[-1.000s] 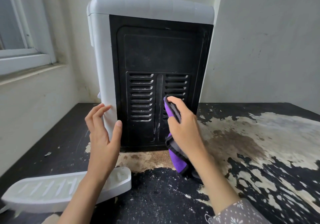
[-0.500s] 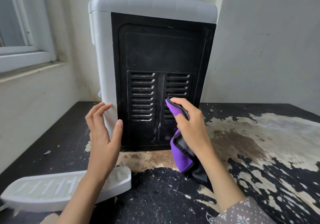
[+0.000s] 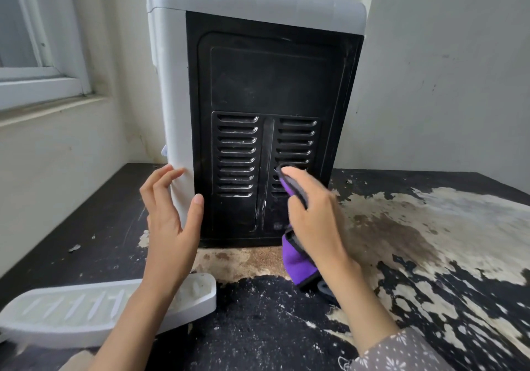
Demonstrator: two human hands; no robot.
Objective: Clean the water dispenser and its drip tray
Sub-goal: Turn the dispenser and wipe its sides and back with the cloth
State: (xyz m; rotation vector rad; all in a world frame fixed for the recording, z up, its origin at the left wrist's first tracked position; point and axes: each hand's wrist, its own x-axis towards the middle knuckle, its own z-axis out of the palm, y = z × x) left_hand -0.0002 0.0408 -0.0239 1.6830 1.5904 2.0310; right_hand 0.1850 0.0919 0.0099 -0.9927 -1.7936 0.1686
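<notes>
Water dispenser (image 3: 258,112) stands upright near the back edge of the surface (image 3: 430,299), close to the back left corner where two walls meet. Its body is white and its black back panel (image 3: 269,78) faces the person. The lower half of that panel has two rows of vent slots (image 3: 238,155).

The left hand (image 3: 169,227) rests on the dispenser's left side, low down. Its fingers (image 3: 160,181) are straight and spread on the white side, and the thumb lies along the edge of the black panel. It holds nothing.

The right hand (image 3: 312,213) grips a purple cloth (image 3: 298,261) with a dark edge. Its fingers are curled round the cloth, and one fingertip pushes the top of the cloth against the right row of slots, near the bottom. The rest of the cloth hangs down from the hand to the surface, just in front of the dispenser's bottom right corner. This hand looks a little blurred.

The white drip tray (image 3: 86,310) lies flat near the front left corner of the surface, apart from the dispenser. The left forearm crosses over its right end. It has a row of small slits on top.

The surface is black, and its paint has peeled off in big pale patches on the right side. A brown stain sits in front of the dispenser. White crumbs and specks are scattered over the front part. A window (image 3: 34,63) shows on the left wall.
</notes>
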